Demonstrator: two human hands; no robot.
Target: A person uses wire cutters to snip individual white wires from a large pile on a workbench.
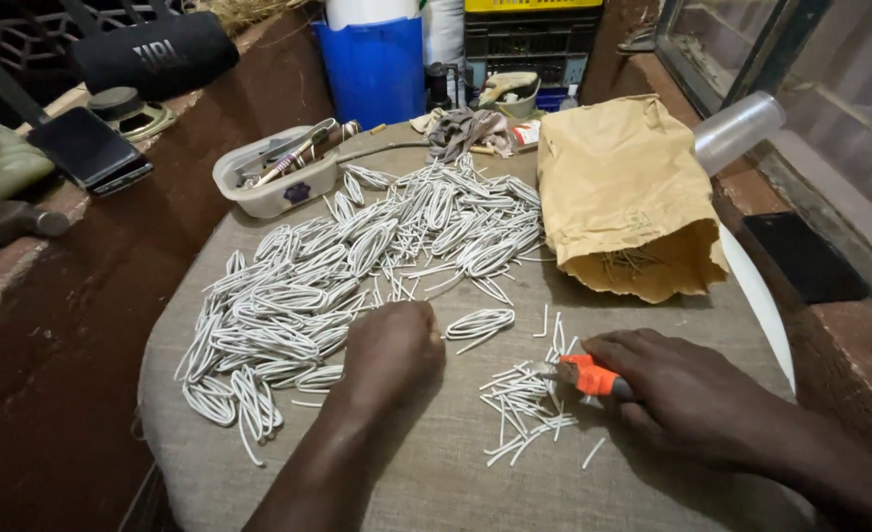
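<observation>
Where wire loops sprawl (paper bag beside)

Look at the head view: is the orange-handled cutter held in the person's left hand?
No, the right hand grips the orange-handled cutter, while the left hand rests on the white wire loops.

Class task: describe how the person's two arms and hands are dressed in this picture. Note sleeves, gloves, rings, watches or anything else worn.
Both are bare. The left hand and its forearm show no sleeve, glove, ring or watch. The right hand likewise has no glove or ring, and its wrist shows no band or cuff up to the picture's edge.
</observation>
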